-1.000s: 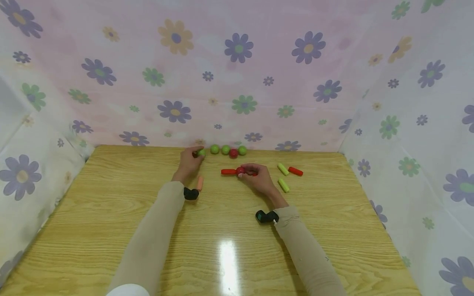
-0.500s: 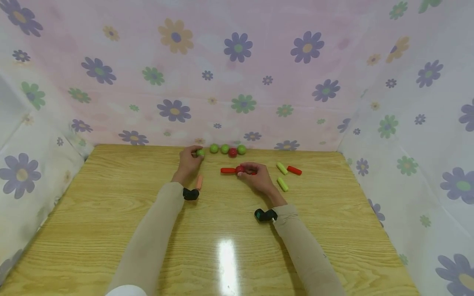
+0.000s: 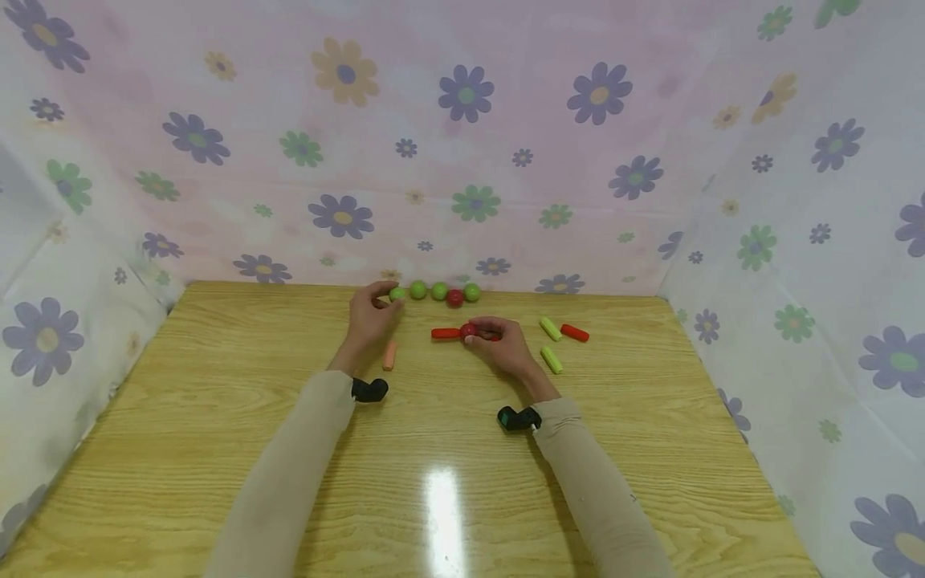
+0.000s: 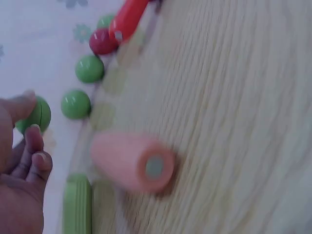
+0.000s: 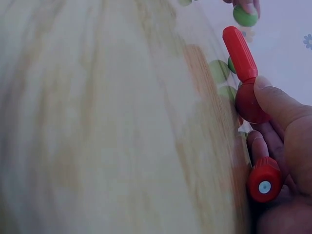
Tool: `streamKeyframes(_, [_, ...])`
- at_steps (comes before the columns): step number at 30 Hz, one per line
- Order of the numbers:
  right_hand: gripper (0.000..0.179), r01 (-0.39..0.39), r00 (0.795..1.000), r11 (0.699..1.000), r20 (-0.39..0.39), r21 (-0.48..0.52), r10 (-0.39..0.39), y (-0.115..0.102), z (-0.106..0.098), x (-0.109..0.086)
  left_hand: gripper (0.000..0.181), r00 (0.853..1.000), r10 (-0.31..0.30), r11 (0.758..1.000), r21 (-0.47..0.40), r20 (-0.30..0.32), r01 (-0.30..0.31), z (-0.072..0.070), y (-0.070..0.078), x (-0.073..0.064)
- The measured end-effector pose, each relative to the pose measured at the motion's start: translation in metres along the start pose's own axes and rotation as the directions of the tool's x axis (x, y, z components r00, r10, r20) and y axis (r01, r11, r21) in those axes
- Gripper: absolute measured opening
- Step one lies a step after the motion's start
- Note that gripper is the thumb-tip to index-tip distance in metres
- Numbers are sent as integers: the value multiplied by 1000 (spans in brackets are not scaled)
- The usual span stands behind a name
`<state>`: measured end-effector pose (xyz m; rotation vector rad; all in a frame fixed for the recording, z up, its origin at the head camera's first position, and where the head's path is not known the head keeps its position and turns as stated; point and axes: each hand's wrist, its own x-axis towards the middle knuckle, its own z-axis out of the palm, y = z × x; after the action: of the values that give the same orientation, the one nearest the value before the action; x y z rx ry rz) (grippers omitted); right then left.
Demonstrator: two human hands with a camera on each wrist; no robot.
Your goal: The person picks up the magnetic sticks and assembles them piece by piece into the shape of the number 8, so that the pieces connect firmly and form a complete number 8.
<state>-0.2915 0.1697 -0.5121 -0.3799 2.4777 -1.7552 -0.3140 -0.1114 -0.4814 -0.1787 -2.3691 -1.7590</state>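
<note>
"Red ball (image 3: pixel 468 331), just below the centre of the head view, with a red rod (image 3: pixel 445 334) joined at its left side. Who has it?"

"The right hand (image 3: pixel 508 349). Thumb and fingers pinch the ball, and a second red rod (image 5: pixel 264 179) lies among the fingers, at the lower right of the right wrist view. Whether that one meets the ball I can't tell; the fingers cover the spot."

"What has changed in the last half second?"

"The left hand (image 3: pixel 370 317) has shifted slightly rightward in the head view, pinching a green ball (image 3: pixel 397 295) between thumb and fingertips. The red piece has hardly moved."

"Meaning what for the work?"

"My judgement: the right hand steadies the red piece while the left handles the ball. The two are still apart; the green one is now nearer the row of three green balls (image 3: pixel 417 290) and another red ball (image 3: pixel 454 298) along the table's back edge."

"Any containers?"

"None that I can see. Loose pieces lie straight on the wooden tabletop (image 3: pixel 217 385): a peach rod (image 3: pixel 389 356) below the left hand, and, right of the right hand, two light green rods (image 3: pixel 552 360) and a loose red rod (image 3: pixel 574 332)."
</note>
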Motion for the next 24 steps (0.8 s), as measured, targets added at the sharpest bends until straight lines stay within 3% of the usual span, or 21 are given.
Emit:
streamKeyframes(4, [41,2,1000,1000,5,1,-2,0,0,0,37,999,-37,997,-75,-11,36,7,4,-7])
streamKeyframes(11, [40,-2,1000,1000,24,7,2,-8,-1,-2,36,999,0,982,-191,46,9,20,5,-20])
streamKeyframes(16, [38,-2,1000,1000,2,3,2,2,1,2,36,997,-11,977,-210,78,27,25,3,-28])
streamKeyframes(24, [38,1,1000,1000,2,0,-1,1,0,0,37,995,42,969,-247,92,-18,34,1,-38])
